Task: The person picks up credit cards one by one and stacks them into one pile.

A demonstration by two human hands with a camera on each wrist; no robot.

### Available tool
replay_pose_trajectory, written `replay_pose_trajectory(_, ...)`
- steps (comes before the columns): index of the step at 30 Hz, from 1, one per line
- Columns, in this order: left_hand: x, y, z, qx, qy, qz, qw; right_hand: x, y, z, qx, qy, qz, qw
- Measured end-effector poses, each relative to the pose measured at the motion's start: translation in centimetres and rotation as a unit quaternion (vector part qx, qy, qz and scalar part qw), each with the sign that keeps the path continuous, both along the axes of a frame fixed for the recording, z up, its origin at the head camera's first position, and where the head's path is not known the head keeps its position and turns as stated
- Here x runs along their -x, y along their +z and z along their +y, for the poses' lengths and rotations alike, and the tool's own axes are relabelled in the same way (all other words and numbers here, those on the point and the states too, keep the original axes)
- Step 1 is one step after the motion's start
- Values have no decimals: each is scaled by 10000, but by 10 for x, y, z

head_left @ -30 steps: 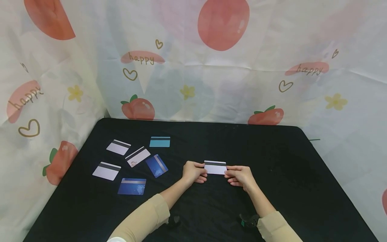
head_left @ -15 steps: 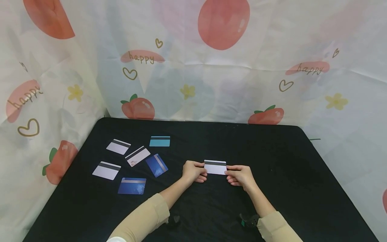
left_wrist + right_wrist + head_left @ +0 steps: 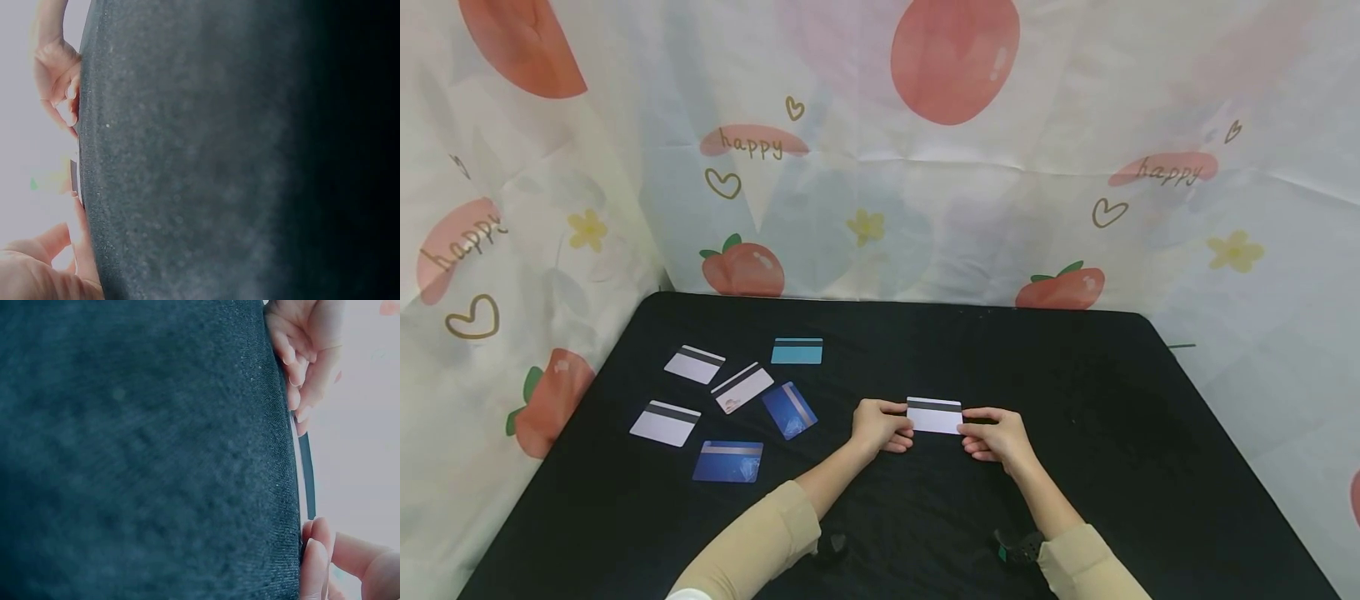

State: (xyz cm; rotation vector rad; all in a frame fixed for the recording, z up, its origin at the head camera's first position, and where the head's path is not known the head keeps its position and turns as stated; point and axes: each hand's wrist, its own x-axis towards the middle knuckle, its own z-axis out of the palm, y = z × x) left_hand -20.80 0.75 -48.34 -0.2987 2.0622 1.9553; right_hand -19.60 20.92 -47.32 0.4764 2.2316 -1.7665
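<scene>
A white magnetic-stripe card point(image 3: 934, 417) with a dark band near its far edge lies right of the table's middle in the head view. My left hand point(image 3: 878, 427) pinches its left end between thumb and fingers. At the opposite end, my right hand point(image 3: 997, 437) pinches it too, lower fingers curled beneath. The right wrist view shows the card point(image 3: 311, 481) nearly edge-on, close over the black cloth, stretched between both hands. In the left wrist view the hands sit at the left border, and the card's face is mostly out of sight.
Left of the hands lie several other cards: a light blue card point(image 3: 797, 352), dark blue cards point(image 3: 727, 462), and white cards point(image 3: 665, 423) with dark stripes. They rest on a table with a black cloth point(image 3: 1075, 367). A printed curtain point(image 3: 970, 225) hangs behind and at the sides.
</scene>
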Motion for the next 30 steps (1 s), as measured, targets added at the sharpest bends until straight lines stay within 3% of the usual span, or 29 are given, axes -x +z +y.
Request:
replay_pose_trajectory(9, 0, 0, -1, -188, -9, -74, 9998, 0, -1, 1, 94, 10, -17, 10000)
replay_pose_trajectory(16, 2, 1, -6, -486, -7, -391, 9981, 1, -1, 3, 302, -45, -187, 9994)
replay_pose_trajectory(22, 4, 3, -14, -658, -205, -621, 9957, 3, 4, 3, 460, -43, -218, 9987)
replay_pose_trajectory(30, 2, 21, -33, -665, -556, -758, 9933, 3, 17, -2, 639, 128, -131, 9978)
